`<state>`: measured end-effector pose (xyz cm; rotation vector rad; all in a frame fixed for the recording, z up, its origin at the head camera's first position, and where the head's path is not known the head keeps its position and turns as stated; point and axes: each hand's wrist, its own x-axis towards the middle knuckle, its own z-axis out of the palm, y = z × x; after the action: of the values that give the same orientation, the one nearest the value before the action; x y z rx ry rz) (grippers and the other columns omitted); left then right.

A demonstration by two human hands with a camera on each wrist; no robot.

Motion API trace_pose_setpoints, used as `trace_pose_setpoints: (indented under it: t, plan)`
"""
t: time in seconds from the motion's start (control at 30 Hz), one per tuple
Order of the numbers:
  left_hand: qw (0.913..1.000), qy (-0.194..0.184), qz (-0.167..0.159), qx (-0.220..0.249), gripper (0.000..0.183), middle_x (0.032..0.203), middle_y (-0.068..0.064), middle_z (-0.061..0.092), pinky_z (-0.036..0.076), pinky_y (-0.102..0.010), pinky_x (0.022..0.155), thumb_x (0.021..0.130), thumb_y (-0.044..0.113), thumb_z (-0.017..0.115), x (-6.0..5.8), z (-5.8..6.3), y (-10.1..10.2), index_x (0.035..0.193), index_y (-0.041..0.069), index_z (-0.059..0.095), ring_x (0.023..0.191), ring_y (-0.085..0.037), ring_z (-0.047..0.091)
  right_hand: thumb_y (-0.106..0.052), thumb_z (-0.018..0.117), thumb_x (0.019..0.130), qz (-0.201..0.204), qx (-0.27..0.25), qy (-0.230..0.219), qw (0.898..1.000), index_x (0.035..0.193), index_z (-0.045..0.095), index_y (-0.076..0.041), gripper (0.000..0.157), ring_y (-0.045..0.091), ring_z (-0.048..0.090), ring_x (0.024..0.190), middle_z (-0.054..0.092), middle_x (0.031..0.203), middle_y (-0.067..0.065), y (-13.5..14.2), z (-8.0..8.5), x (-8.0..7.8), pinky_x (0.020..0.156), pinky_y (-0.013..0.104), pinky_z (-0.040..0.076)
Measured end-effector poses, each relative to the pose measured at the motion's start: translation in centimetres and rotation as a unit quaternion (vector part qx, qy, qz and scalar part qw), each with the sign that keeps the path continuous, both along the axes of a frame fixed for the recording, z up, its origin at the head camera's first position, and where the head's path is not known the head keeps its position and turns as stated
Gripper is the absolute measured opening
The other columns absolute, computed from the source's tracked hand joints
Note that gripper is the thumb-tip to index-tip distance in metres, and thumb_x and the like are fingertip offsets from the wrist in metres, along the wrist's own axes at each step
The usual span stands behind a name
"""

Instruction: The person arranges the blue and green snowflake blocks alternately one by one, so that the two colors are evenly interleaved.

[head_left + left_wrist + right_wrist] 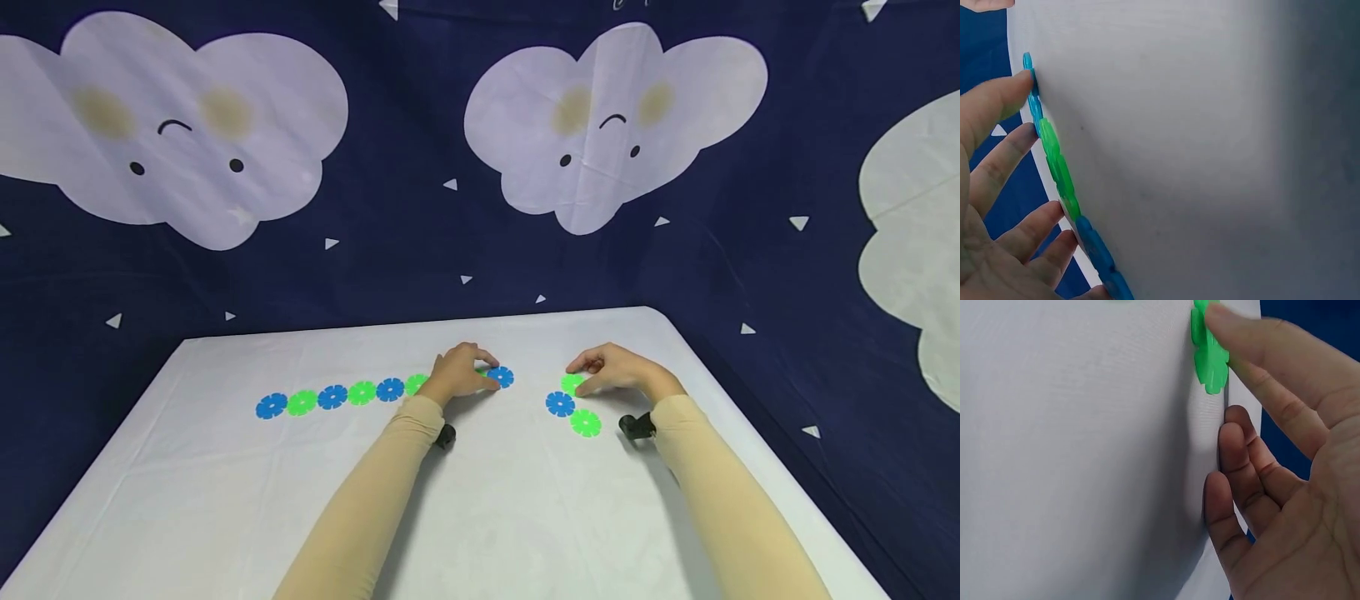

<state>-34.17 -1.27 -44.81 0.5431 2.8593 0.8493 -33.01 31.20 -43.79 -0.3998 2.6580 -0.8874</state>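
A row of blue and green notched plastic discs [332, 397] lies across the table's left half, the colours alternating. My left hand [459, 372] pinches the blue disc [501, 377] at the row's right end between thumb and fingers, and hides the discs just left of it. In the left wrist view the other fingertips rest along the row, by a green disc [1060, 172]. My right hand [621, 368] grips a green disc [572, 383] by its edge. Right below it lie a loose blue disc [560, 404] and another green disc [586, 423].
A white cloth covers the table [480, 517]. Behind it hangs a dark blue curtain [405, 275] printed with clouds and small triangles. A black wrist camera [637, 426] sits under the right wrist, and another [446, 437] under the left.
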Motion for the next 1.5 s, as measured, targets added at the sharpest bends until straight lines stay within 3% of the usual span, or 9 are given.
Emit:
trace_pose_setpoints:
  t: [0.23, 0.33, 0.5, 0.63, 0.87, 1.0, 1.17, 1.5]
  plan:
    - [0.9997, 0.002, 0.021, -0.013, 0.04, 0.163, -0.014, 0.053, 0.02, -0.075, 0.13, 0.089, 0.038, 0.089, 0.3, -0.2, 0.4, 0.127, 0.025, 0.081, 0.156, -0.039, 0.045, -0.019, 0.091, 0.084, -0.006, -0.012, 0.001, 1.0, 0.127, 0.076, -0.009, 0.047, 0.036, 0.059, 0.134, 0.071, 0.139, 0.014, -0.1, -0.2, 0.3, 0.122, 0.058, 0.041]
    - [0.9994, -0.001, 0.03, -0.016, 0.039, 0.163, -0.013, 0.053, 0.02, -0.074, 0.13, 0.088, 0.037, 0.089, 0.3, -0.2, 0.5, 0.125, 0.026, 0.082, 0.156, -0.038, 0.044, -0.018, 0.09, 0.084, -0.005, -0.008, 0.008, 1.0, 0.125, 0.076, -0.008, 0.045, 0.034, 0.06, 0.128, 0.072, 0.134, 0.014, -0.3, -0.2, 0.3, 0.117, 0.054, 0.044]
    - [0.9991, 0.0, 0.031, -0.028, 0.038, 0.161, -0.012, 0.055, 0.025, -0.072, 0.129, 0.089, 0.036, 0.089, 0.3, 0.1, 0.7, 0.125, 0.026, 0.082, 0.155, -0.035, 0.047, -0.013, 0.09, 0.083, -0.016, -0.015, 0.01, 1.0, 0.12, 0.07, -0.006, 0.043, 0.025, 0.059, 0.103, 0.069, 0.111, 0.011, -0.6, -0.3, 0.2, 0.095, 0.038, 0.049]
    - [0.9991, 0.001, 0.034, -0.024, 0.038, 0.16, -0.013, 0.057, 0.027, -0.072, 0.129, 0.088, 0.035, 0.09, 0.5, 0.4, 0.9, 0.124, 0.025, 0.082, 0.154, -0.036, 0.048, -0.014, 0.09, 0.083, -0.028, -0.022, 0.007, 0.999, 0.125, 0.064, -0.008, 0.049, 0.022, 0.056, 0.093, 0.062, 0.102, 0.009, -0.7, -0.3, 0.3, 0.083, 0.033, 0.046]
    - [0.9986, 0.002, 0.039, -0.036, 0.039, 0.161, -0.011, 0.056, 0.029, -0.069, 0.129, 0.088, 0.036, 0.09, 0.6, 0.6, 1.0, 0.125, 0.026, 0.082, 0.154, -0.035, 0.048, -0.017, 0.091, 0.082, -0.011, -0.012, 0.015, 1.0, 0.14, 0.065, -0.009, 0.064, 0.023, 0.06, 0.1, 0.066, 0.113, 0.014, -0.1, -0.1, 0.5, 0.088, 0.035, 0.05]
    - [0.9982, 0.007, 0.039, -0.046, 0.04, 0.157, -0.01, 0.06, 0.035, -0.067, 0.127, 0.087, 0.037, 0.091, 0.6, 0.6, 1.1, 0.125, 0.027, 0.082, 0.149, -0.035, 0.053, -0.014, 0.09, 0.081, 0.0, -0.005, 0.015, 1.0, 0.136, 0.07, -0.008, 0.059, 0.022, 0.062, 0.094, 0.066, 0.117, 0.016, 0.1, -0.1, 0.5, 0.086, 0.034, 0.052]
    - [0.9978, 0.008, 0.038, -0.053, 0.04, 0.151, -0.009, 0.065, 0.04, -0.065, 0.124, 0.087, 0.038, 0.091, 0.5, 0.6, 1.2, 0.124, 0.027, 0.082, 0.144, -0.033, 0.058, -0.013, 0.09, 0.08, 0.007, 0.003, 0.034, 0.999, 0.13, 0.072, -0.007, 0.054, 0.02, 0.059, 0.088, 0.066, 0.109, 0.014, 0.0, -0.3, 0.5, 0.079, 0.032, 0.051]
    - [0.9981, 0.005, 0.041, -0.046, 0.04, 0.154, -0.008, 0.063, 0.04, -0.064, 0.125, 0.087, 0.038, 0.091, 0.7, 0.6, 1.1, 0.124, 0.027, 0.082, 0.146, -0.033, 0.056, -0.019, 0.091, 0.079, -0.002, 0.01, 0.057, 0.998, 0.119, 0.073, -0.005, 0.046, 0.018, 0.057, 0.088, 0.066, 0.098, 0.006, -0.6, -0.4, -0.1, 0.078, 0.03, 0.049]
